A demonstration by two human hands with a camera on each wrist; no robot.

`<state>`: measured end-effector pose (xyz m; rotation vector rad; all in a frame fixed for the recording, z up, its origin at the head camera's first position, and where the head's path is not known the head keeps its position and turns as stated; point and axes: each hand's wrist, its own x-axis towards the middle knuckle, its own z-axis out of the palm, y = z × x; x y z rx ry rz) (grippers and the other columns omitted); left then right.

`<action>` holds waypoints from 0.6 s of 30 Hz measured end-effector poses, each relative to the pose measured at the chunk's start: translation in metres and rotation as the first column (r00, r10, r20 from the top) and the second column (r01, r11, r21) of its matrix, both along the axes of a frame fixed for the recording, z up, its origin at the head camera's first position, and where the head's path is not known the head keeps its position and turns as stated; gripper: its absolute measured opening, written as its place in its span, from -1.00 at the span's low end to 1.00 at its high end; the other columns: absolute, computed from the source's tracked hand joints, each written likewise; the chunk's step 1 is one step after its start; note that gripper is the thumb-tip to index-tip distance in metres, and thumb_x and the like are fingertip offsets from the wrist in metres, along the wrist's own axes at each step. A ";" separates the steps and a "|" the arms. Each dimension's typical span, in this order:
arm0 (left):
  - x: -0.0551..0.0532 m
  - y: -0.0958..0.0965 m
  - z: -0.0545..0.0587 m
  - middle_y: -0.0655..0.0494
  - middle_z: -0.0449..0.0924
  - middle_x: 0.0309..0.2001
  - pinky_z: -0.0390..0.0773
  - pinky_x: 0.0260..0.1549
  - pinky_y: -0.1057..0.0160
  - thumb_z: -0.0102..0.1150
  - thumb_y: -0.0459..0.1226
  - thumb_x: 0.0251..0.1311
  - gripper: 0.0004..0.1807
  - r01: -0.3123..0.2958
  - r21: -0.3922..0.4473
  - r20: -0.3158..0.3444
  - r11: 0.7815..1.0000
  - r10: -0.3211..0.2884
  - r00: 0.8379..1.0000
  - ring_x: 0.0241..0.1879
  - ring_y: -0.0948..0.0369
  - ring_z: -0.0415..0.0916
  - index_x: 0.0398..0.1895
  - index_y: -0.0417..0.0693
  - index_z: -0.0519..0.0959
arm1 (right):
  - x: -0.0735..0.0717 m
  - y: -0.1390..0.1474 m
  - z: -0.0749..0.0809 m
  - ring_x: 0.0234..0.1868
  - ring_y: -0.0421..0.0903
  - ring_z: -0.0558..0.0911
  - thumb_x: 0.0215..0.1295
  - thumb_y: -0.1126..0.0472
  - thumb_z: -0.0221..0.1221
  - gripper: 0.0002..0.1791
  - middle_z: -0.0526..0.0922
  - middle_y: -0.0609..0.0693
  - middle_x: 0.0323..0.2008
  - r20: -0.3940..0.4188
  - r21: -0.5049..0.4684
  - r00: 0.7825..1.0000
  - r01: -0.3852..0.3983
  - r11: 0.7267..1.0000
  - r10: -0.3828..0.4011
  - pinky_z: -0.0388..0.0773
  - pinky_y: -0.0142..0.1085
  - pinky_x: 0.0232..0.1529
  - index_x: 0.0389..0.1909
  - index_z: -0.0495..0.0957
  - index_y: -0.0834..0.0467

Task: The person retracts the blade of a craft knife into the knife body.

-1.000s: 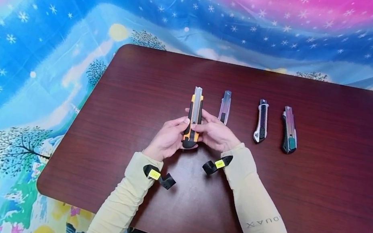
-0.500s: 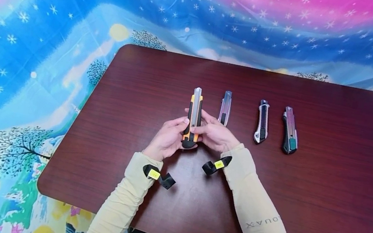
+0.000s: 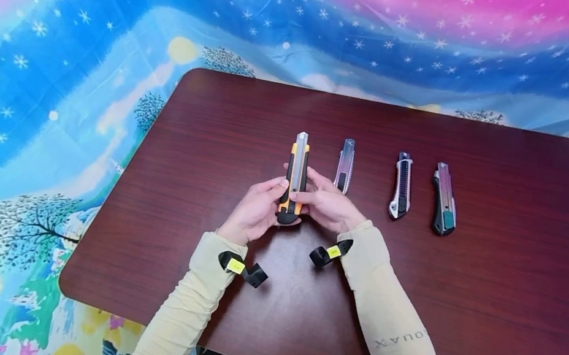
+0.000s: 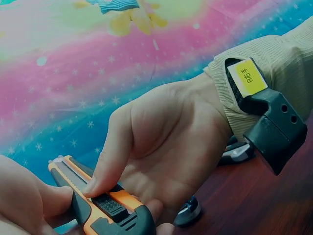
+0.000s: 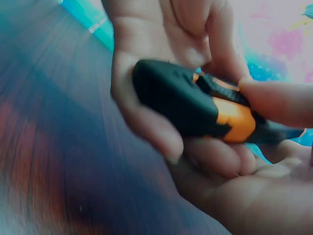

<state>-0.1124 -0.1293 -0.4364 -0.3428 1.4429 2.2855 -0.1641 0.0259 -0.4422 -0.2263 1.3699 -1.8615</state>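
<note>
Both hands hold a yellow-orange and black utility knife (image 3: 296, 167) over the middle of the table, silver end pointing away from the person. My left hand (image 3: 254, 207) grips it from the left, thumb along its side. From the other side my right hand (image 3: 332, 207) pinches it, the thumb lying on the face of the body. Seen in the left wrist view, the right thumb (image 4: 105, 161) rests just ahead of the black slider (image 4: 110, 205). The black butt end (image 5: 171, 100) lies against the left hand's fingers in the right wrist view.
Right of the hands, three more utility knives lie in a row: a silver one (image 3: 345, 159) partly behind the right hand, a grey and black one (image 3: 401, 187), and one with a green slider (image 3: 445, 200). A patterned cloth (image 3: 288, 10) hangs beyond the table (image 3: 513, 288).
</note>
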 end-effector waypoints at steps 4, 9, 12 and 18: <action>0.000 -0.001 -0.001 -0.17 0.49 0.09 0.63 -0.07 -0.10 -0.28 -0.20 0.53 -0.55 -0.021 -0.022 -0.006 1.000 0.021 1.000 -0.10 0.04 0.59 0.38 -0.12 0.30 | 0.000 0.002 -0.004 -0.06 -0.16 0.60 0.28 0.48 0.06 -0.39 0.51 0.10 0.11 -0.052 0.043 0.998 0.045 0.998 -0.043 0.58 -0.28 -0.08 0.36 0.18 0.24; -0.002 -0.002 -0.003 -0.10 0.51 -0.02 0.59 -0.02 -0.18 -0.23 -0.21 0.51 -0.57 -0.056 -0.060 -0.001 0.997 0.056 0.998 -0.12 0.05 0.56 0.34 -0.14 0.34 | 0.002 0.003 -0.006 -0.12 -0.20 0.64 0.30 0.45 0.06 -0.45 0.52 0.11 0.04 -0.086 0.075 0.994 0.067 0.995 -0.061 0.59 -0.30 -0.04 0.31 0.23 0.30; -0.003 -0.002 -0.005 -0.13 0.54 -0.03 0.65 -0.11 -0.08 -0.18 -0.22 0.50 -0.59 -0.097 -0.117 -0.012 0.988 0.096 0.995 -0.19 0.11 0.60 0.31 -0.15 0.39 | 0.003 0.002 -0.006 -0.17 -0.21 0.62 0.31 0.43 0.08 -0.44 0.50 0.09 0.01 -0.111 0.109 0.989 0.106 0.988 -0.094 0.61 -0.27 -0.04 0.33 0.22 0.30; -0.006 -0.006 -0.008 -0.22 0.64 -0.01 0.63 -0.33 0.34 -0.03 -0.24 0.43 -0.65 -0.188 -0.431 -0.139 0.883 0.141 0.980 -0.29 0.27 0.60 0.17 -0.15 0.55 | 0.008 -0.001 -0.004 -0.25 -0.19 0.59 0.31 0.40 0.10 -0.37 0.48 0.17 0.01 -0.215 0.210 0.968 0.174 0.962 -0.128 0.61 -0.11 0.03 0.39 0.20 0.26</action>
